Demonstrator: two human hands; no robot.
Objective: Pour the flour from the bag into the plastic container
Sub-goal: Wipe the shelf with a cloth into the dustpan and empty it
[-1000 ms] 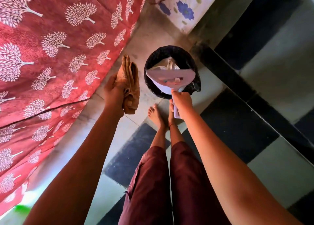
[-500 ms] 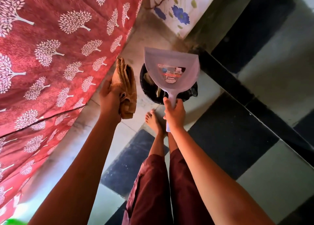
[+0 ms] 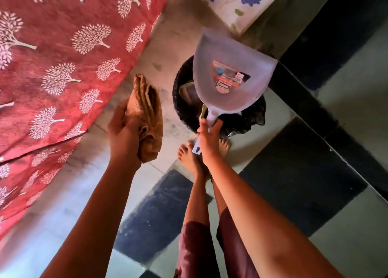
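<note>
My right hand (image 3: 210,141) grips the handle of a pale lilac plastic dustpan (image 3: 228,76), held up flat over a round bin lined with a black bag (image 3: 184,105). A printed label shows on the pan's face. My left hand (image 3: 123,135) holds a folded brown cloth (image 3: 149,118), raised to the left of the bin. No flour bag or plastic container shows in this view. Something pale lies inside the bin, mostly hidden by the pan.
A red cloth with white tree prints (image 3: 63,67) hangs along the left. The floor has dark and light tiles (image 3: 294,183). My bare feet (image 3: 189,156) stand just before the bin. A floral panel (image 3: 237,2) rises behind it.
The dustpan, tipped mouth-down into the bin a second ago, has swung up and now faces me above the bin. The cloth hand stayed about where it was.
</note>
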